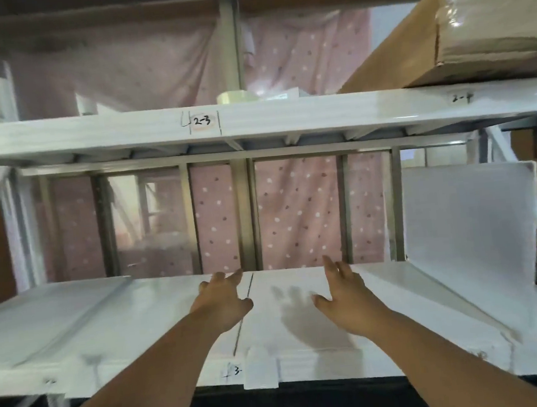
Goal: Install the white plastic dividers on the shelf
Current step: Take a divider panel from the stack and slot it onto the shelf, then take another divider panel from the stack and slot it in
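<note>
A white metal shelf [159, 312] fills the lower half of the view. A stack of white plastic dividers [403, 328] lies flat on its right part, front edge overhanging slightly. One white divider [466, 223] stands upright at the right end, leaning against the frame. Another white panel [48, 316] lies flat on the left. My left hand [224, 301] hovers open over the seam beside the stack, fingers spread. My right hand [344, 291] is open above the stack, casting a shadow on it. Neither hand holds anything.
The upper shelf beam [285, 116] carries marks "2-3" and "2-4". A tape roll [234, 96] and a taped cardboard box [473, 29] sit on the upper shelf. A grey upright post [245, 212] and pink dotted cloth [297, 210] stand behind.
</note>
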The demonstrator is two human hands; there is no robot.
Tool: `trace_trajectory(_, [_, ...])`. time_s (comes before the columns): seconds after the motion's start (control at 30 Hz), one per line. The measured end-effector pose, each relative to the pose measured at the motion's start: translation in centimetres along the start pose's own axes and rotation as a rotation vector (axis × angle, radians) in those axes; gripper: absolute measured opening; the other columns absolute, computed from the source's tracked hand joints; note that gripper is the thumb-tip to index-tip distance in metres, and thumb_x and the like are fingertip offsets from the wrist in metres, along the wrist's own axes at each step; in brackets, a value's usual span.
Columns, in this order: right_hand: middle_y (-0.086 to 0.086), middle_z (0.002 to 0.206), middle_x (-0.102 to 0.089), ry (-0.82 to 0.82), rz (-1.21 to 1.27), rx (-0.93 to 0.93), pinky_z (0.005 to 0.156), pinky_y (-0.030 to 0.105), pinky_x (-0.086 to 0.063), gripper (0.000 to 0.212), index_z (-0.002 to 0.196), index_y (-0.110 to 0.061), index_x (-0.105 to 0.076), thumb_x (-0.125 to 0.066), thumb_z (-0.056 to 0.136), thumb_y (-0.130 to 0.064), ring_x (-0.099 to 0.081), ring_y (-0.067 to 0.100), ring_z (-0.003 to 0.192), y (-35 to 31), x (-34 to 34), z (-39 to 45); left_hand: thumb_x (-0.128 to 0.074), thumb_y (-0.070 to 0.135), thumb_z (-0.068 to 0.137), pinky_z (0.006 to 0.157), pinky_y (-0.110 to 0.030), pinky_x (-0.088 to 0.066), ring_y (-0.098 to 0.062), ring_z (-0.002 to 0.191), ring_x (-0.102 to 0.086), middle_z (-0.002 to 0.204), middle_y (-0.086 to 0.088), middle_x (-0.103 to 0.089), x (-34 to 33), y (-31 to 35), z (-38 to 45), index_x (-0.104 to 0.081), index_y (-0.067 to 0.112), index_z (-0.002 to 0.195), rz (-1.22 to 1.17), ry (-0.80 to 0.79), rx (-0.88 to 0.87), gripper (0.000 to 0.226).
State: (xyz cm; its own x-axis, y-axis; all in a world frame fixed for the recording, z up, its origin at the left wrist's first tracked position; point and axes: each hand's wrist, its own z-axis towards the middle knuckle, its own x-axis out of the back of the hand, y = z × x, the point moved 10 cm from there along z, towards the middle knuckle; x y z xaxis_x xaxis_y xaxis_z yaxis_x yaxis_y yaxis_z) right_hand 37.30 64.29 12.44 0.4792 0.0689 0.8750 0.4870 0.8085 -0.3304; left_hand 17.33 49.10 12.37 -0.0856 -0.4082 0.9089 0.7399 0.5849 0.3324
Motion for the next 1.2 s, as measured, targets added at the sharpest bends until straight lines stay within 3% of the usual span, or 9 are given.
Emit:
trace_trajectory(0.17, [0.009, 0.163, -0.019, -0.142, -0.079, 0.060, 0.110, 0.046, -0.037, 0.078, 0.159, -0.022, -0.009, -0.046, 0.097, -0.053, -0.028, 0.035, 0.144, -7.9, -5.1, 4.7, -0.055, 0.044, 0.095, 0.104, -0.046, -0.053, -0.035, 0.153, -0.028, 0.167, -0.002, -0.035, 3.4, -12.5, -1.3, -0.024, 0.037, 0.169, 0.049, -0.019, 0.143, 0.081])
trace_trajectory(0.33, [0.010, 0.161, -0.028, -0.235, -0.095, 0.151, 0.112, 0.043, -0.037, 0.074, 0.157, -0.021, -0.023, -0.049, 0.096, -0.054, -0.033, 0.032, 0.144, -16.7, -9.7, 8.0, -0.054, 0.049, 0.097, 0.116, -0.056, -0.044, -0.039, 0.154, -0.028, 0.169, -0.006, -0.033, 8.0, -23.3, -3.8, -0.024, 0.038, 0.168, 0.085, 0.016, 0.282, 0.078])
trace_trajectory(0.53, [0.004, 0.159, -0.035, -0.267, -0.041, 0.368, 0.110, 0.039, -0.039, 0.070, 0.154, -0.025, -0.030, -0.056, 0.094, -0.050, -0.040, 0.026, 0.140, -30.8, -14.1, 8.9, -0.055, 0.057, 0.100, 0.119, -0.060, -0.041, -0.039, 0.152, -0.035, 0.170, -0.007, -0.037, 14.2, -34.9, -8.8, -0.026, 0.035, 0.168, 0.042, 0.197, 0.424, 0.078])
trace_trajectory(0.73, [0.004, 0.160, -0.031, -0.372, -0.021, 0.586, 0.112, 0.039, -0.037, 0.074, 0.155, -0.023, -0.030, -0.061, 0.092, -0.049, -0.037, 0.025, 0.142, -45.0, -19.2, 7.9, -0.061, 0.060, 0.097, 0.118, -0.061, -0.042, -0.040, 0.152, -0.034, 0.171, -0.007, -0.036, 17.4, -45.8, -17.1, -0.026, 0.034, 0.168, -0.064, 0.391, 0.645, 0.084])
trace_trajectory(0.87, [0.006, 0.160, -0.032, -0.433, -0.053, 0.681, 0.113, 0.040, -0.036, 0.083, 0.156, -0.021, -0.028, -0.064, 0.089, -0.054, -0.036, 0.026, 0.142, -52.0, -22.6, 7.0, -0.064, 0.065, 0.092, 0.116, -0.062, -0.042, -0.045, 0.150, -0.038, 0.168, -0.012, -0.038, 16.6, -50.4, -21.1, -0.015, 0.033, 0.169, -0.165, 0.409, 0.774, 0.096])
trace_trajectory(1.0, [0.004, 0.165, -0.025, -0.530, -0.073, 0.681, 0.117, 0.042, -0.031, 0.095, 0.159, -0.027, -0.018, -0.064, 0.084, -0.063, -0.029, 0.027, 0.147, -55.6, -26.8, 6.6, -0.075, 0.057, 0.089, 0.117, -0.052, -0.047, -0.037, 0.147, -0.048, 0.169, -0.014, -0.039, 15.3, -52.3, -22.6, -0.006, 0.026, 0.171, -0.363, 0.431, 0.760, 0.111])
trace_trajectory(1.1, [0.005, 0.160, -0.035, -0.548, -0.111, 0.662, 0.109, 0.039, -0.039, 0.088, 0.158, -0.027, -0.020, -0.066, 0.087, -0.054, -0.041, 0.029, 0.140, -56.7, -29.1, 6.3, -0.075, 0.056, 0.090, 0.115, -0.046, -0.047, -0.033, 0.150, -0.047, 0.172, -0.011, -0.036, 14.9, -52.9, -23.0, -0.005, 0.024, 0.171, -0.452, 0.408, 0.745, 0.112])
trace_trajectory(1.2, [0.004, 0.146, -0.052, -0.461, -0.140, 0.687, 0.090, 0.030, -0.045, 0.064, 0.149, -0.029, -0.040, -0.064, 0.090, -0.034, -0.056, 0.025, 0.122, -57.3, -29.1, 6.0, -0.075, 0.055, 0.091, 0.086, -0.045, -0.065, -0.030, 0.124, -0.064, 0.155, -0.012, -0.055, 14.6, -52.9, -23.5, -0.022, 0.023, 0.168, -0.619, 0.372, 0.798, 0.099])
